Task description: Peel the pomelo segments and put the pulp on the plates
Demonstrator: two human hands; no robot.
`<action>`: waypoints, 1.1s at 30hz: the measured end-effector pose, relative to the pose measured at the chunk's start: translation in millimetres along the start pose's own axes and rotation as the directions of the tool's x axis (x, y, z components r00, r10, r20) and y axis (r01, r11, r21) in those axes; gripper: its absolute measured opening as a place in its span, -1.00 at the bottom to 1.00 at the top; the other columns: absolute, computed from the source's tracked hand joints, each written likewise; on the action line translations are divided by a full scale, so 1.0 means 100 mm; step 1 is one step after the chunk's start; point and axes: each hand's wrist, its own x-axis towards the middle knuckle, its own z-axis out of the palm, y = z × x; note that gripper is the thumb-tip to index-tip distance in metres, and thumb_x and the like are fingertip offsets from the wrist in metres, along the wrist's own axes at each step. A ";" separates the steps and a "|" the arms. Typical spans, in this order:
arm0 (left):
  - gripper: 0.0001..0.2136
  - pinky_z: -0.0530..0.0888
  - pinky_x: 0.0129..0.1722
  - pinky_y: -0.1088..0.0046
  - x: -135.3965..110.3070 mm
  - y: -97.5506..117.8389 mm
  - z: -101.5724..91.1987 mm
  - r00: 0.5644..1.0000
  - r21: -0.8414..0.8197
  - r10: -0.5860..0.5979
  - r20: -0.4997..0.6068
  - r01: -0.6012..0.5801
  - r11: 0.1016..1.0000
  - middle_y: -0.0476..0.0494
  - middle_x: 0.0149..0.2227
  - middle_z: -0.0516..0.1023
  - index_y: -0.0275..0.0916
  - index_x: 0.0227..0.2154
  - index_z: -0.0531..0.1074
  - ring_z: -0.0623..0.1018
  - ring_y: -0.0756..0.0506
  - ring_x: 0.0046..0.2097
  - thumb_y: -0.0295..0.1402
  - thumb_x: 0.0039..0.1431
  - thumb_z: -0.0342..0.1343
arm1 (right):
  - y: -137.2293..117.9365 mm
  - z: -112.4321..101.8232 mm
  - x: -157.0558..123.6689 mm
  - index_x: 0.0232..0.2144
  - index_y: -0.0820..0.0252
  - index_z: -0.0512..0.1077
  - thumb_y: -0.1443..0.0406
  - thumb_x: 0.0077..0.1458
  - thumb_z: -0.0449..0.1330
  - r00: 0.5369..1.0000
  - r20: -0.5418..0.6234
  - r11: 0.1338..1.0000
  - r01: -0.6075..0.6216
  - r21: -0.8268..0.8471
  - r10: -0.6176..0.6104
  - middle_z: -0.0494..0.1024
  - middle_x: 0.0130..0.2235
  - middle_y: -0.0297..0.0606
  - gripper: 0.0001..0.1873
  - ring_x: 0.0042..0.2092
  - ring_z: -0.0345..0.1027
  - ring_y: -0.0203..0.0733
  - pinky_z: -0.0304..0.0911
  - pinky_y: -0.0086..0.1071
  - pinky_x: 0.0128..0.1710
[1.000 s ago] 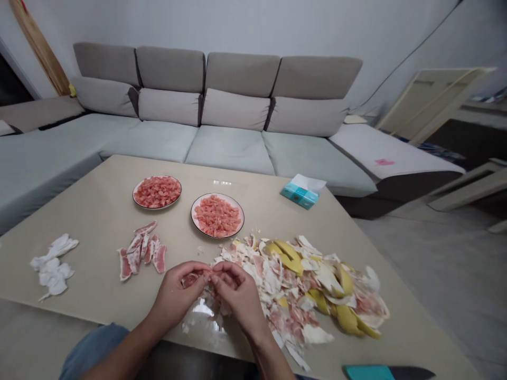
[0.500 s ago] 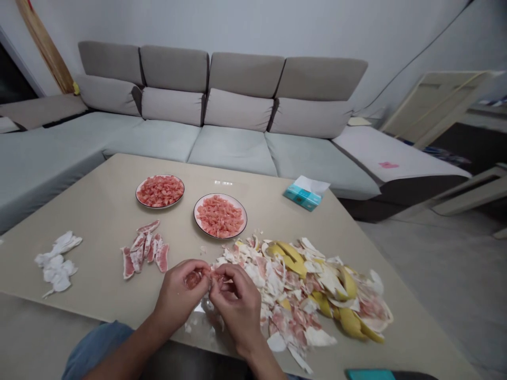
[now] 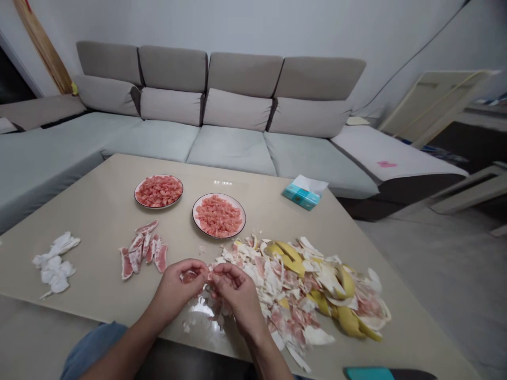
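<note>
My left hand [image 3: 174,290] is closed, and pink pomelo flesh [image 3: 188,277] shows inside its curled fingers. At its fingertips my right hand [image 3: 241,298] pinches the same piece, thumb against forefinger. Both hands are over the near edge of the table, fingertips almost touching. Beyond them stands a plate [image 3: 195,216] heaped with peeled pink pomelo pulp [image 3: 219,215]. A second plate [image 3: 137,198], farther back to the left, bears more pulp [image 3: 159,191]. Several unpeeled pomelo segments [image 3: 144,248] lie left of my hands. Against my right hand spreads a pile of white pith and membrane [image 3: 273,279].
Yellow pomelo rind [image 3: 350,322] lies in the pile's right part. Crumpled tissues [image 3: 57,269] are at the table's left, a blue tissue box [image 3: 303,195] at the back right. A teal-and-black object [image 3: 370,373] is at the near right edge. Behind the table [image 3: 99,206] stands a grey sofa [image 3: 233,148].
My right hand's fingers have shifted slightly at the pomelo piece, and more pink shows between the fingertips. The whole view has slid a little; plates and pile stay in place.
</note>
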 end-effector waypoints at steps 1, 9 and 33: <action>-0.80 0.26 -0.57 0.58 0.00 0.00 0.00 1.000 -0.020 -0.016 0.002 0.016 1.000 0.01 -0.56 0.44 -0.29 -0.45 0.47 0.35 0.04 -0.56 -0.22 -0.01 0.21 | -0.01 0.00 0.00 -0.43 0.21 0.43 0.13 -0.20 0.40 1.000 -0.002 1.000 0.000 0.007 0.000 0.46 -0.51 -0.39 -0.66 -0.53 0.28 -0.35 0.31 -0.46 -0.53; -0.71 0.09 -0.68 0.64 -0.01 0.04 -0.02 0.981 -0.183 -0.141 0.134 0.164 0.969 0.11 -0.67 0.28 -0.28 -0.33 0.45 0.20 0.10 -0.64 -0.13 0.03 0.20 | -0.09 0.00 -0.07 -0.39 0.18 0.41 0.18 -0.10 0.34 0.983 -0.078 0.968 0.146 -0.204 -0.165 0.45 -0.53 -0.38 -0.75 -0.54 0.30 -0.31 0.23 -0.48 -0.56; -0.61 0.05 -0.68 0.64 0.04 -0.06 -0.11 0.959 -0.206 -0.151 0.240 0.202 0.957 0.05 -0.60 0.31 -0.33 -0.19 0.48 0.18 0.12 -0.61 -0.15 0.00 0.26 | 0.01 -0.06 -0.13 -0.37 0.18 0.41 0.18 -0.08 0.35 0.973 -0.125 0.975 0.177 -0.133 -0.194 0.50 -0.50 -0.38 -0.74 -0.50 0.38 -0.30 0.32 -0.48 -0.48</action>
